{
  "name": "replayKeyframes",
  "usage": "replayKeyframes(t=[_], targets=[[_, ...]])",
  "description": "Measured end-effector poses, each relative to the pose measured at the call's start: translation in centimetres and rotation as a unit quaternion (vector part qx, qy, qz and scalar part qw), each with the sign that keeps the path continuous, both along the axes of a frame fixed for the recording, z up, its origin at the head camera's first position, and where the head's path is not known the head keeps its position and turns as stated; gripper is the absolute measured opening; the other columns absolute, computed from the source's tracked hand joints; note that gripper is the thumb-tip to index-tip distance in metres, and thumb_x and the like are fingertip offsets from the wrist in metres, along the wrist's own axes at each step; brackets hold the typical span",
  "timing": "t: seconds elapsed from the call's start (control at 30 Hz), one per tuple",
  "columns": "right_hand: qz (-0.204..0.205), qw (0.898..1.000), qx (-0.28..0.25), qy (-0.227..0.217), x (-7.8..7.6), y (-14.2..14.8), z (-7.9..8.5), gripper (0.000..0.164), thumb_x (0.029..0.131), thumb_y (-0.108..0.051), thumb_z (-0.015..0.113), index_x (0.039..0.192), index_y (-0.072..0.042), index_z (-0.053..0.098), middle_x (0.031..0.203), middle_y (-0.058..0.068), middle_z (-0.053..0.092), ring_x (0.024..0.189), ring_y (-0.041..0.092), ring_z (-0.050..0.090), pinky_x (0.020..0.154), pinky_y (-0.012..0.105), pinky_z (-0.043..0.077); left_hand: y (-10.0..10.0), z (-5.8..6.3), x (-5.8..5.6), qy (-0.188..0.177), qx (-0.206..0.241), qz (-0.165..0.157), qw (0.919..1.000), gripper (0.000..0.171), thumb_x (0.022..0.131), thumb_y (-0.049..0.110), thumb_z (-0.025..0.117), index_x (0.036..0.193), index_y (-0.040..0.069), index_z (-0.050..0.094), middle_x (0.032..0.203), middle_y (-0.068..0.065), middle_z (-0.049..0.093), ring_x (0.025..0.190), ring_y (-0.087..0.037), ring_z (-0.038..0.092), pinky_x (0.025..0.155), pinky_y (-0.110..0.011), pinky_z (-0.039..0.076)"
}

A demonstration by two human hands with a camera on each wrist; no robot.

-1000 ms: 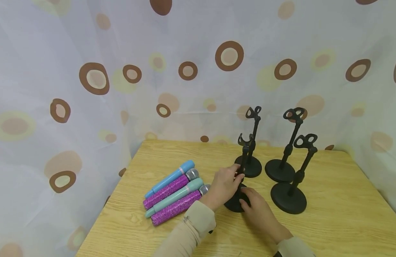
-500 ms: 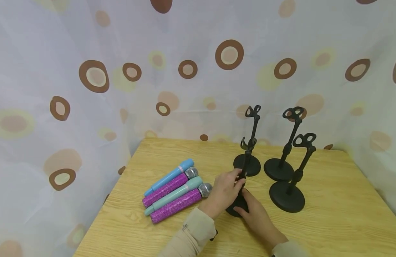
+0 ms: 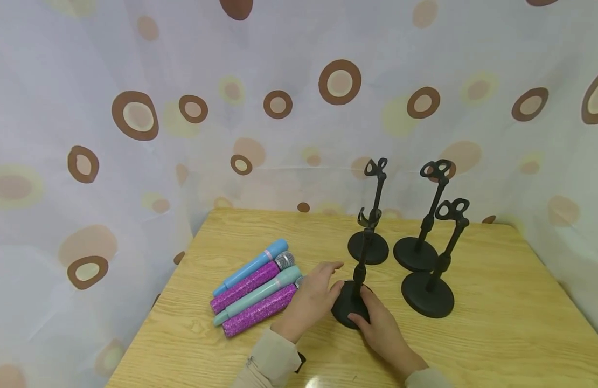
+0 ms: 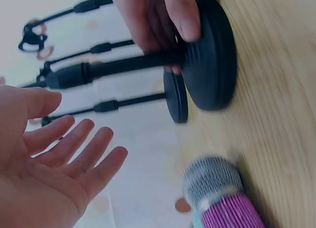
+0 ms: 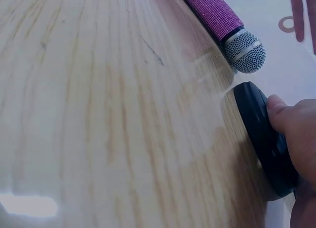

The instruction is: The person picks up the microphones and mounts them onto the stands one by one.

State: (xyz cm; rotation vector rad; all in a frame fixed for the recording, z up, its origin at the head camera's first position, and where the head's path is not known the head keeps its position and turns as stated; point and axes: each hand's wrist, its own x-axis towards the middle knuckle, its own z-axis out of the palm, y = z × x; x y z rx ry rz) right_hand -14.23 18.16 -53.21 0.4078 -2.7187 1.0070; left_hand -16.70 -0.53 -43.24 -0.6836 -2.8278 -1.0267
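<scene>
A black tabletop microphone stand [image 3: 346, 304] with a round base stands upright in front of the others, its clip at the top. My right hand [image 3: 383, 330] grips its base from the right, thumb lying on top; in the right wrist view that thumb presses the base [image 5: 259, 134]. My left hand [image 3: 311, 299] is to the left of the stand, beside its pole. The left wrist view shows the left hand [image 4: 64, 173] with fingers spread, apart from the pole [image 4: 131, 65] and holding nothing. The front purple microphone [image 3: 260, 311] lies just left of it, its head partly hidden.
Three more black stands stand behind and to the right: one at the back [image 3: 369, 249], one at back right [image 3: 415, 253], one at right [image 3: 427, 295]. Blue [image 3: 252, 267], purple [image 3: 245, 285] and mint [image 3: 257, 293] microphones lie on the wooden table [image 3: 498, 323]. A patterned curtain [image 3: 289, 134] hangs behind.
The stand has come slightly nearer and now stands upright. My left hand has let go of its pole and moved left and down. My right hand still grips the base.
</scene>
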Motion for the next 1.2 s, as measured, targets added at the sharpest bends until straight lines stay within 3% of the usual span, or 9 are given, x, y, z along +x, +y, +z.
replayKeyframes(t=[0.07,0.3,0.53,0.7,0.93,1.2], targets=[[-0.003,1.0,0.001,-0.001,0.0,0.0,0.0,0.066,0.09,-0.015,0.073,0.143,0.008,0.042,0.144,0.03,0.048,0.131,0.045,0.051,0.104,0.058,0.045,-1.0,0.0,0.0,0.002,0.0,0.013,0.9999,0.039,0.102,0.024,0.057,0.139,0.013,0.053,0.136,-0.007,0.059,0.117,-0.022,0.063,0.096,-0.037,0.055],[-0.002,1.0,0.005,-0.03,0.1,0.1,0.4,0.067,0.092,-0.017,0.07,0.146,0.009,0.039,0.149,0.031,0.042,0.136,0.046,0.044,0.108,0.059,0.041,-4.4,-0.4,-0.2,0.028,-0.001,0.041,0.9988,0.035,0.1,0.019,0.059,0.133,0.009,0.058,0.134,-0.01,0.059,0.128,-0.028,0.056,0.104,-0.043,0.05],[0.0,0.999,0.02,-0.043,0.1,0.1,0.7,0.068,0.093,-0.019,0.069,0.147,0.008,0.038,0.151,0.028,0.04,0.138,0.044,0.042,0.109,0.058,0.04,-6.9,-1.4,0.1,0.058,-0.022,0.049,0.9969,0.03,0.097,0.017,0.063,0.125,0.006,0.061,0.128,-0.013,0.061,0.125,-0.032,0.057,0.103,-0.045,0.05],[0.011,0.998,0.053,-0.016,0.2,0.1,0.7,0.063,0.093,-0.021,0.069,0.143,0.008,0.045,0.152,0.025,0.04,0.137,0.043,0.044,0.107,0.055,0.043,-7.9,-2.4,0.5,0.073,-0.051,0.059,0.9943,0.029,0.094,0.016,0.066,0.12,0.004,0.063,0.121,-0.014,0.064,0.114,-0.033,0.062,0.097,-0.046,0.053],[0.017,0.996,0.085,-0.001,0.3,0.3,1.1,0.06,0.094,-0.024,0.068,0.138,0.011,0.049,0.152,0.025,0.04,0.138,0.041,0.044,0.107,0.051,0.044,-8.9,-3.2,1.2,0.066,-0.098,0.087,0.9892,0.032,0.092,0.02,0.07,0.119,0.005,0.065,0.117,-0.014,0.065,0.105,-0.032,0.062,0.09,-0.046,0.055],[0.017,0.996,0.09,-0.022,0.1,0.4,1.0,0.063,0.094,-0.027,0.067,0.14,0.011,0.047,0.151,0.027,0.041,0.138,0.042,0.044,0.107,0.054,0.044,-9.5,-4.5,1.8,0.113,-0.17,0.1,0.9738,0.033,0.083,0.017,0.079,0.111,0.004,0.066,0.104,-0.013,0.063,0.088,-0.026,0.057,0.075,-0.041,0.054]])
